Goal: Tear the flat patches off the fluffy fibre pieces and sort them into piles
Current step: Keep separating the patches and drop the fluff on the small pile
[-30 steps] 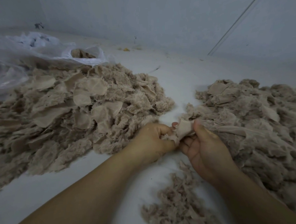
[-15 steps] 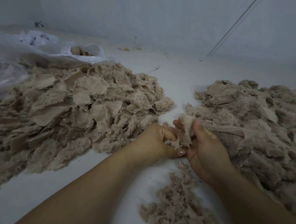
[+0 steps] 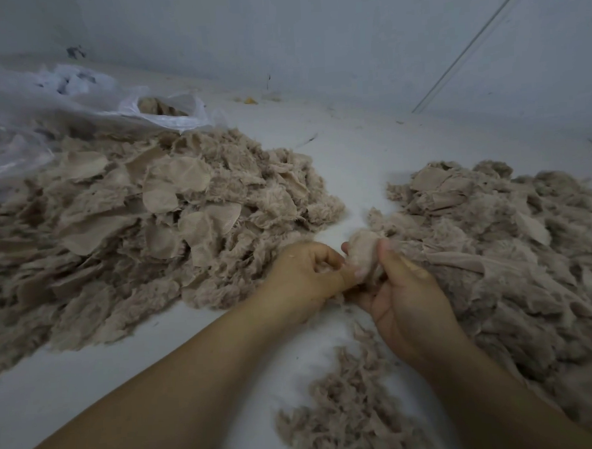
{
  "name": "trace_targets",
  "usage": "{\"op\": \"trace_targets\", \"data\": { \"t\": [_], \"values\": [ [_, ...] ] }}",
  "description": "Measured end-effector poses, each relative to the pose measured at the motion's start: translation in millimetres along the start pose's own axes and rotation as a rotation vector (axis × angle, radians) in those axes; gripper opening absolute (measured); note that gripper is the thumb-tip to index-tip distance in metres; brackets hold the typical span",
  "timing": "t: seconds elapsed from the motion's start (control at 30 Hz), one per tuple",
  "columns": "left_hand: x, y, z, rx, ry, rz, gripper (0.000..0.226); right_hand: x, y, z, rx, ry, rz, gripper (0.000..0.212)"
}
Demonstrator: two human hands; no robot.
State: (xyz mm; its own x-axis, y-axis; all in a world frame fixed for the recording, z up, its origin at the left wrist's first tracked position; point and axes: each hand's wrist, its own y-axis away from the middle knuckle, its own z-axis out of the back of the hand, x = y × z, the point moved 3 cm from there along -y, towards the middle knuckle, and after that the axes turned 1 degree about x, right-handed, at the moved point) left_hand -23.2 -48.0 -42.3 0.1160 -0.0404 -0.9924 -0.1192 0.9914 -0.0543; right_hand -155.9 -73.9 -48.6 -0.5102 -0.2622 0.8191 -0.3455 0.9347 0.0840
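Beige and fuzzy, a small fibre piece sits between the two hands above the pale surface, in the gap between the two big heaps. The right hand holds it from behind, thumb curled over its right edge and fingertips showing past its left edge. The left hand is curled tight, its thumb and bent fingers pinching the piece's left lower edge, so the two hands meet at the tuft. Whether a flat patch is coming free there is hidden by the fingers.

Just right of the hands rises the right heap, mostly fluffy tufts with a few flat patches and a long smooth strip lying across it; the right hand's back is just beside its edge. To the left spreads the larger left heap, where many flat, ribbed patches lie among fluff; its near edge is close to the left hand's knuckles. Under the right forearm, toward the bottom of the view, lies a small pile of shredded wisps. Behind the left heap a clear plastic bag slumps against the grey wall, with some beige pieces visible at its mouth.
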Motion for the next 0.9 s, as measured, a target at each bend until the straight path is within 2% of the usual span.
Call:
{"op": "trace_targets", "data": {
  "t": [0.07, 0.13, 0.17, 0.27, 0.33, 0.37, 0.47, 0.53, 0.63, 0.73, 0.83, 0.9],
  "values": [
    [1, 2, -4, 0.076, 0.002, 0.009, 0.02, 0, 0, -1, -0.001, -0.012, -0.008, 0.047],
    [-1, 5, -3, 0.054, 0.042, 0.008, 0.022, 0, 0, 0, -0.005, -0.013, -0.016, 0.05],
    [-2, 6, 0, -0.02, 0.119, -0.007, 0.024, -1, -1, 1, -0.007, 0.0, -0.026, 0.052],
    [-8, 9, 17, -0.412, 0.425, -0.178, 0.032, -2, -4, 7, -0.023, 0.081, -0.075, 0.058],
    [-11, 10, 21, -0.505, 0.414, -0.237, 0.017, -3, -4, 6, -0.019, 0.111, -0.065, 0.057],
    [-9, 11, 17, -0.468, 0.357, -0.202, 0.016, -3, -4, 6, -0.01, 0.122, -0.048, 0.056],
    [1, 10, -5, -0.164, 0.236, -0.075, 0.023, -4, -2, 3, 0.096, 0.159, 0.017, 0.042],
    [2, 10, -14, -0.061, 0.187, -0.058, 0.02, -5, -1, 2, 0.159, 0.194, 0.028, 0.031],
    [0, 10, -15, -0.038, 0.15, -0.051, 0.019, -7, -4, 6, 0.116, 0.189, 0.006, 0.044],
    [0, 10, -14, -0.046, 0.14, -0.053, 0.027, -8, -6, 9, 0.117, 0.2, 0.028, 0.055],
    [2, 8, -11, -0.078, 0.202, -0.023, 0.031, -8, -5, 7, 0.156, 0.245, 0.029, 0.043],
    [1, 8, -12, -0.058, 0.221, -0.02, 0.038, -8, -5, 7, 0.15, 0.29, 0.025, 0.025]
  ]
}}
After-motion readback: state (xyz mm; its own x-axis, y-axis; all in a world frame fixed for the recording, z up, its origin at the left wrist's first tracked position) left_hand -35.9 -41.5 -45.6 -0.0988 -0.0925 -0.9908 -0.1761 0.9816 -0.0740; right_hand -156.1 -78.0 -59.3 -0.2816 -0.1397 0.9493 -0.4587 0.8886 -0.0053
